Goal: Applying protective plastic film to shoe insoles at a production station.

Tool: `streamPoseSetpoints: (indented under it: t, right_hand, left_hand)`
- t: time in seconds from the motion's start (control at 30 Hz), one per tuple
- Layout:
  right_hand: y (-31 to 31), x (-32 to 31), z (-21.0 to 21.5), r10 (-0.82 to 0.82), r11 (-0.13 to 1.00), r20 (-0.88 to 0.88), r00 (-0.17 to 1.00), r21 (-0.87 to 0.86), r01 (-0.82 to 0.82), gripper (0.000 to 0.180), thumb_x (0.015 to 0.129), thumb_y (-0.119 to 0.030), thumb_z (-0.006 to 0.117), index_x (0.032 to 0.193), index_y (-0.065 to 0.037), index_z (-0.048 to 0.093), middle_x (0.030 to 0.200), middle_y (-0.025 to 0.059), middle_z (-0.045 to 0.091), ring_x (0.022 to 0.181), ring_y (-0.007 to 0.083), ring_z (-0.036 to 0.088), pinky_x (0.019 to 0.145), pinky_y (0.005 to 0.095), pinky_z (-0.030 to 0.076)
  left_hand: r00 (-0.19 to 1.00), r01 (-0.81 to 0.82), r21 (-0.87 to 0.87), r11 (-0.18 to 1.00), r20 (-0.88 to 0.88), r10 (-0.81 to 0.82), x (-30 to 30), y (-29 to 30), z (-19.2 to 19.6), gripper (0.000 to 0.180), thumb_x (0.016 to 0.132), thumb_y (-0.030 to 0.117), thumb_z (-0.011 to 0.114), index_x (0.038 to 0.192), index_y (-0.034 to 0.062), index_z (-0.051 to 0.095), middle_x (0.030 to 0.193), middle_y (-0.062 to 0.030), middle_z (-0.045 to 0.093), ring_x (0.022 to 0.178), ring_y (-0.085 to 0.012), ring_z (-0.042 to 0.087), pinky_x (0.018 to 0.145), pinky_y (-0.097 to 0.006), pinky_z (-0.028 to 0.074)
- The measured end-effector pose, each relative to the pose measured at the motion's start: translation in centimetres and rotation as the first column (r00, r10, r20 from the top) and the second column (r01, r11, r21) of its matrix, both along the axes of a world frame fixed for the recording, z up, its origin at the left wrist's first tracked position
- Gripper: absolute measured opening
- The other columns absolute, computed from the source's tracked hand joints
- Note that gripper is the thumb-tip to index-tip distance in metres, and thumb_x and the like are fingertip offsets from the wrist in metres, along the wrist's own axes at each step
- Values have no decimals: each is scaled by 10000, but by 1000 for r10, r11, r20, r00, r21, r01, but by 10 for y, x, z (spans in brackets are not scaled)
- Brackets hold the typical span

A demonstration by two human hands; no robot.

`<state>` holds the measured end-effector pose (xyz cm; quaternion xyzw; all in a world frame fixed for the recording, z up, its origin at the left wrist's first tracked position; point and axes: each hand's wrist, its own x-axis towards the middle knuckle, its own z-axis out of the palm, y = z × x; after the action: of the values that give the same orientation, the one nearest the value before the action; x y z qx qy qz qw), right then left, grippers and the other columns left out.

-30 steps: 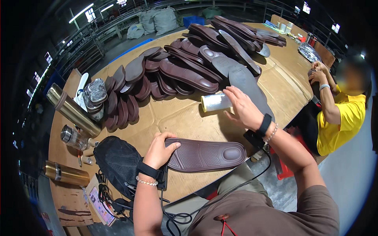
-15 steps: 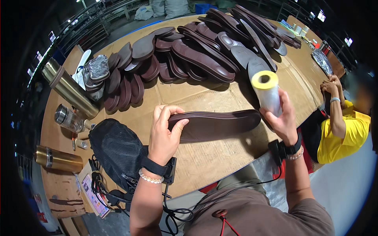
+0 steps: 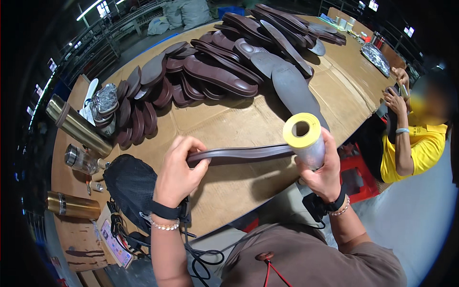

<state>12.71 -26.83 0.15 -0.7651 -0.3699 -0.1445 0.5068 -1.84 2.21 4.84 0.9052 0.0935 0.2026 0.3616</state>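
Observation:
My left hand (image 3: 177, 172) pinches one end of a dark brown shoe sole (image 3: 244, 154) between thumb and fingers. The sole is held edge-on above the cardboard, showing its grooved side wall. Its other end reaches behind a roll of clear film (image 3: 313, 150) with a yellow end ring and an open core. My right hand (image 3: 325, 170) wraps round this roll and holds it tilted, ring upward. Whether the roll touches the sole I cannot tell. Beyond the hands lies a heap of brown soles (image 3: 215, 74); a grey-faced sole (image 3: 294, 88) from it extends toward the roll.
Cardboard (image 3: 229, 122) covers the table. At the left are a tall steel flask (image 3: 81, 126), a clear bottle (image 3: 79, 159), a gold tumbler (image 3: 74, 204), a black mesh bag (image 3: 129, 184), cables and a phone (image 3: 114, 241). A person in yellow (image 3: 416, 143) works at the right.
The sole has turned from showing its broad face to edge-on. My right hand has brought the roll lower and left, over the sole's far end. The view has shifted somewhat.

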Motion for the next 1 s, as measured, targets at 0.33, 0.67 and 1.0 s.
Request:
streamPoseSetpoints:
  t: [0.33, 0.67, 1.0]
  right_hand:
    - [9, -20, -12, 113, 987, 75, 991, -125, -103, 722, 688, -126, 829, 1341, 14, 556, 1149, 211, 644, 1012, 391, 644, 889, 445, 528]
    - [13, -18, -30, 131, 977, 47, 990, -176, -121, 674, 714, -142, 816, 1321, 5, 564, 1139, 209, 638, 1004, 398, 641, 873, 457, 528]
    - [12, -20, -24, 113, 984, 112, 987, -152, -95, 698, 666, -71, 821, 1330, -51, 605, 1183, 190, 614, 1054, 394, 617, 915, 456, 514]
  left_hand:
    - [935, 355, -9, 935, 28, -355, -9, -56, 32, 364, 741, 173, 897, 1027, 62, 701, 990, -120, 686, 881, -318, 699, 798, -426, 566]
    - [566, 409, 492, 768, 524, -637, -99, -91, 115, 151, 899, 294, 790, 993, 175, 784, 926, -20, 719, 786, -164, 691, 490, -237, 502]
    - [868, -37, 309, 950, 481, -123, -81, -101, 85, 47, 769, 119, 712, 798, 84, 724, 864, -96, 701, 761, -242, 665, 643, -324, 515]
